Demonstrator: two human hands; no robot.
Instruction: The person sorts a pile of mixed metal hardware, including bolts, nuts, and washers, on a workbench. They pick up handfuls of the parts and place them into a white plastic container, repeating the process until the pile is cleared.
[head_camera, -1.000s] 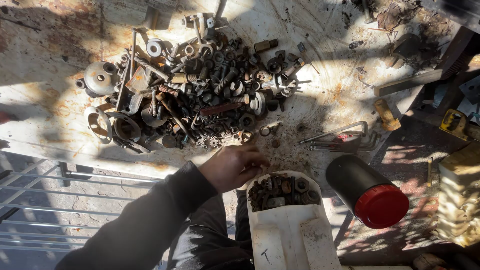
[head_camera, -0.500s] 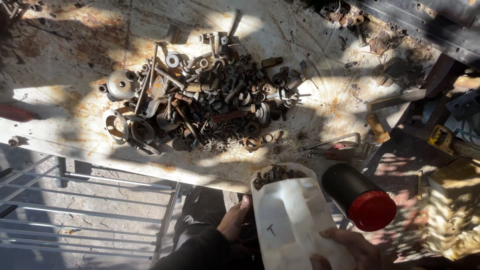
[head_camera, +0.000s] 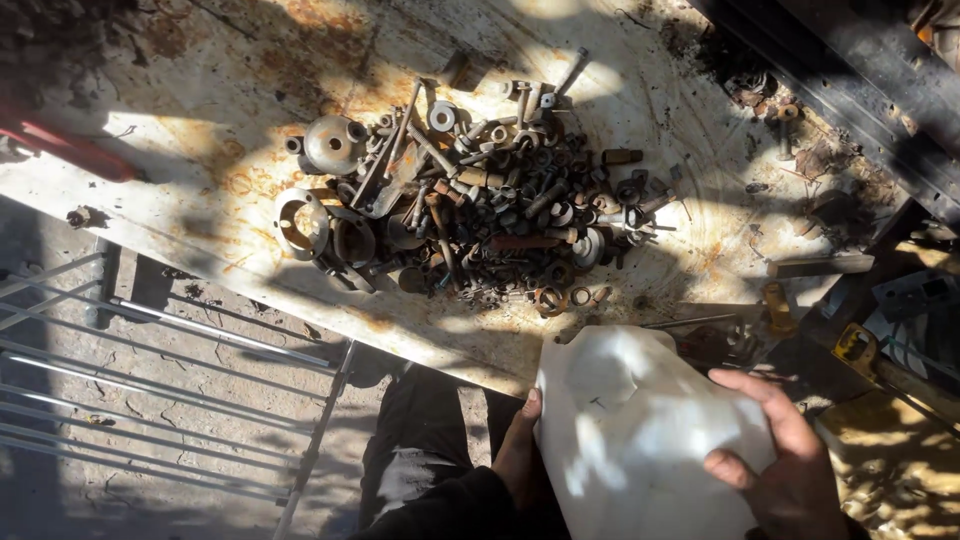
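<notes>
- Holding the white plastic jug (head_camera: 640, 430) took both hands: the left hand (head_camera: 520, 455) pressed on its left side with its fingers (head_camera: 531, 404) wrapped on the wall, and the right hand (head_camera: 775, 460) had its fingers (head_camera: 750, 388) curled over the right side.
- The jug sat just off the near edge of the rusty worktop (head_camera: 180, 190), above the person's dark trousers (head_camera: 415, 440) and the dirt ground.
- It was tipped up so much that I could not see inside it.
- I think whatever was inside could have slid out and dropped to the ground, because the jug was leaning and had nothing under it.
- The plastic looked smooth and bendy, so a tight squeeze could have bent the wall and let it slip.
- The pile of nuts and bolts (head_camera: 490, 210) lay close to the jug's top end, with 1 rusty ring (head_camera: 548, 299) right by the edge.
- A bump from the jug could have knocked small bits off the worktop.
- Fallen bits could have rolled under the metal rail frame (head_camera: 170, 380) and been hard to find.
- Strong sun and dark shade fell across everything, so small parts near the edge were easy to miss.
</notes>
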